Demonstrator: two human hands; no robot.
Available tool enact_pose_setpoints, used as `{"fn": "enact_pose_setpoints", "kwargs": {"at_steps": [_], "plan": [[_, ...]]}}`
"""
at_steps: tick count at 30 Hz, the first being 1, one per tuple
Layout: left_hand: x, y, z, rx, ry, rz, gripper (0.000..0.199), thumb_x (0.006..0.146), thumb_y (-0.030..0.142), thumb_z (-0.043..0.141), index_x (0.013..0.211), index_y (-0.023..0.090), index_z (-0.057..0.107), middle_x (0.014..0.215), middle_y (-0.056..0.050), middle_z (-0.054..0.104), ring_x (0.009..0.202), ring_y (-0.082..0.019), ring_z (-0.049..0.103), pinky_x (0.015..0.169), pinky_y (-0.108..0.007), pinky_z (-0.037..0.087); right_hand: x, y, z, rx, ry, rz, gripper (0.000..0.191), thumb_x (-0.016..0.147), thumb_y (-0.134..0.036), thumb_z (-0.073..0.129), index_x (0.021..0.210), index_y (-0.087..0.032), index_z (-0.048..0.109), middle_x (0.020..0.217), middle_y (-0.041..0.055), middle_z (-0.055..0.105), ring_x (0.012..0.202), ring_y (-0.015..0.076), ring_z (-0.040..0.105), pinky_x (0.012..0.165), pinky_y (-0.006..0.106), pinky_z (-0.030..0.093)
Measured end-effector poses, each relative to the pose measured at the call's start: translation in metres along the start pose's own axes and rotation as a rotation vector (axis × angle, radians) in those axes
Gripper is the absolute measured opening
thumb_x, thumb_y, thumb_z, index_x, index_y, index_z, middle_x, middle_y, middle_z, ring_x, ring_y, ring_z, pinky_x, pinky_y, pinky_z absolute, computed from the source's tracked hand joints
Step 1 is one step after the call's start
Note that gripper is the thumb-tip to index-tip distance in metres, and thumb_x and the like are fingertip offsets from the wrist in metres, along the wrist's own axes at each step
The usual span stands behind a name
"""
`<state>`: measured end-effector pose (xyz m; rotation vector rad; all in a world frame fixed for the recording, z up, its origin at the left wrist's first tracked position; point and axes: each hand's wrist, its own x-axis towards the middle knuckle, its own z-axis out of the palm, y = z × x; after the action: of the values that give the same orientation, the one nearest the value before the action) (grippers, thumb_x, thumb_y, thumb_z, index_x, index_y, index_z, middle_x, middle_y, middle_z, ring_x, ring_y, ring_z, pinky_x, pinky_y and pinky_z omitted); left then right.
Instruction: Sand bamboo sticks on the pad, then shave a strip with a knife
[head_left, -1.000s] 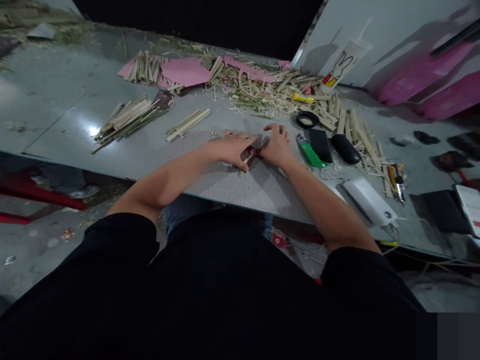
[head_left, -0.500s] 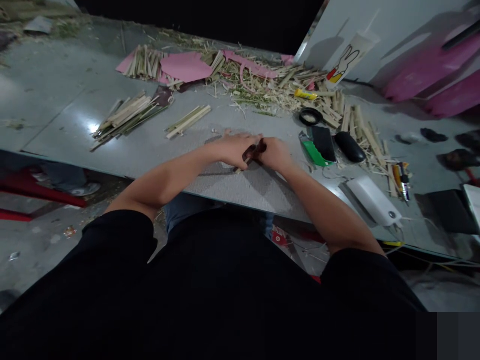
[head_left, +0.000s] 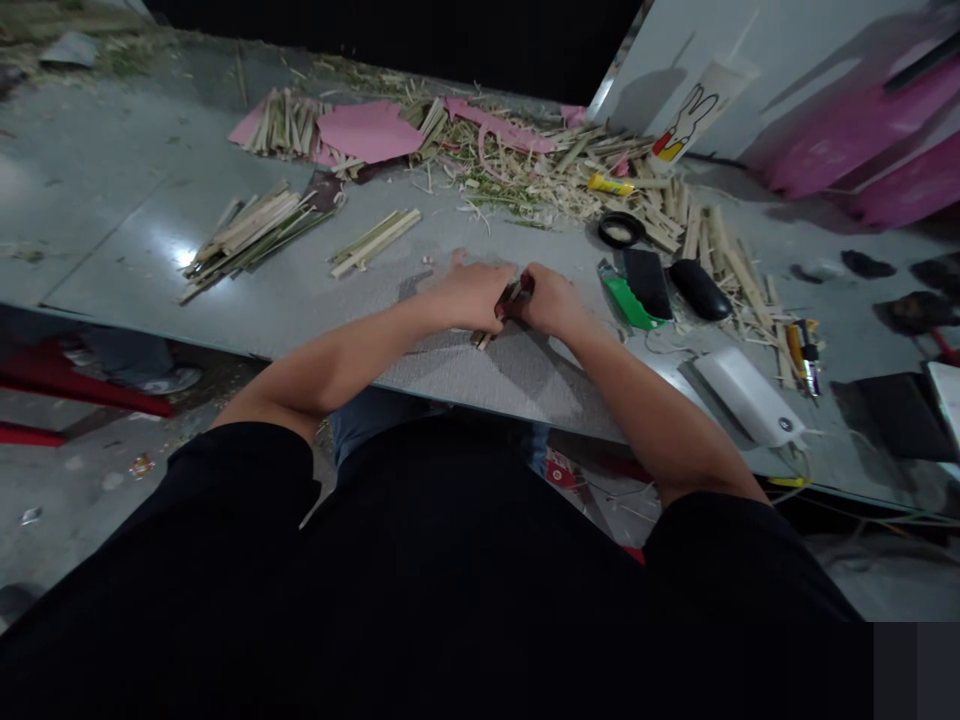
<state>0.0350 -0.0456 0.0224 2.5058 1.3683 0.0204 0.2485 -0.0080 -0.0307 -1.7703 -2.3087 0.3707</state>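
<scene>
Both hands are close together over the table (head_left: 442,370) near its front edge. My left hand (head_left: 476,293) is closed around a pale wooden strip (head_left: 482,341), whose end sticks out below the fingers. A dark object (head_left: 514,301) lies between the hands, and my right hand (head_left: 551,298) is closed on it; what it is exactly I cannot make out. Beyond my left hand lie a few pale strips (head_left: 376,242), and further left a larger bundle of strips (head_left: 255,235).
Shavings (head_left: 517,185) and pink paper (head_left: 371,132) cover the back of the table. To the right are a black ring (head_left: 621,230), a green tool (head_left: 634,304), a black mouse (head_left: 700,289), a white power box (head_left: 750,398) and a yellow cutter (head_left: 804,355).
The hands have shifted slightly while staying together. More of the wooden strip's end shows below my left hand, and the dark object is tilted differently.
</scene>
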Motion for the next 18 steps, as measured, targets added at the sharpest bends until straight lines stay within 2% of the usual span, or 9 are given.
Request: {"fn": "enact_pose_setpoints", "kwargs": {"at_steps": [3, 9, 14, 18], "plan": [[-0.003, 0.004, -0.005, 0.011, -0.022, -0.017, 0.076, 0.088, 0.043, 0.087, 0.158, 0.020, 0.066, 0.130, -0.018, 0.086, 0.126, -0.046, 0.078, 0.137, -0.076, 0.029, 0.002, -0.002, -0.003, 0.010, 0.009, 0.103, 0.040, 0.092, -0.054, 0.097, 0.103, -0.025, 0.071, 0.116, 0.0174, 0.086, 0.100, 0.0366, 0.076, 0.081, 0.045, 0.051], [-0.005, 0.008, -0.006, -0.035, 0.007, -0.014, 0.049, 0.091, 0.047, 0.083, 0.133, 0.023, 0.078, 0.121, -0.014, 0.087, 0.120, -0.044, 0.080, 0.135, -0.075, 0.034, -0.001, -0.004, 0.001, 0.034, 0.007, 0.067, 0.036, 0.086, -0.048, 0.100, 0.101, -0.026, 0.076, 0.107, 0.0131, 0.086, 0.093, 0.0339, 0.077, 0.077, 0.043, 0.053], [-0.003, 0.009, -0.001, -0.013, 0.028, -0.023, 0.046, 0.093, 0.053, 0.085, 0.130, 0.026, 0.082, 0.118, -0.012, 0.088, 0.125, -0.044, 0.079, 0.138, -0.074, 0.029, 0.005, 0.002, -0.003, 0.066, 0.005, 0.114, 0.032, 0.085, -0.046, 0.101, 0.096, -0.026, 0.080, 0.105, 0.0129, 0.087, 0.093, 0.0334, 0.077, 0.077, 0.043, 0.054], [0.004, -0.006, 0.001, -0.006, 0.012, 0.011, 0.034, 0.103, 0.047, 0.070, 0.124, 0.024, 0.084, 0.124, -0.014, 0.088, 0.126, -0.042, 0.079, 0.130, -0.067, 0.042, 0.000, 0.002, -0.007, 0.165, -0.043, 0.048, 0.021, 0.089, -0.040, 0.096, 0.094, -0.025, 0.083, 0.100, 0.0113, 0.087, 0.092, 0.0312, 0.078, 0.079, 0.042, 0.056]]}}
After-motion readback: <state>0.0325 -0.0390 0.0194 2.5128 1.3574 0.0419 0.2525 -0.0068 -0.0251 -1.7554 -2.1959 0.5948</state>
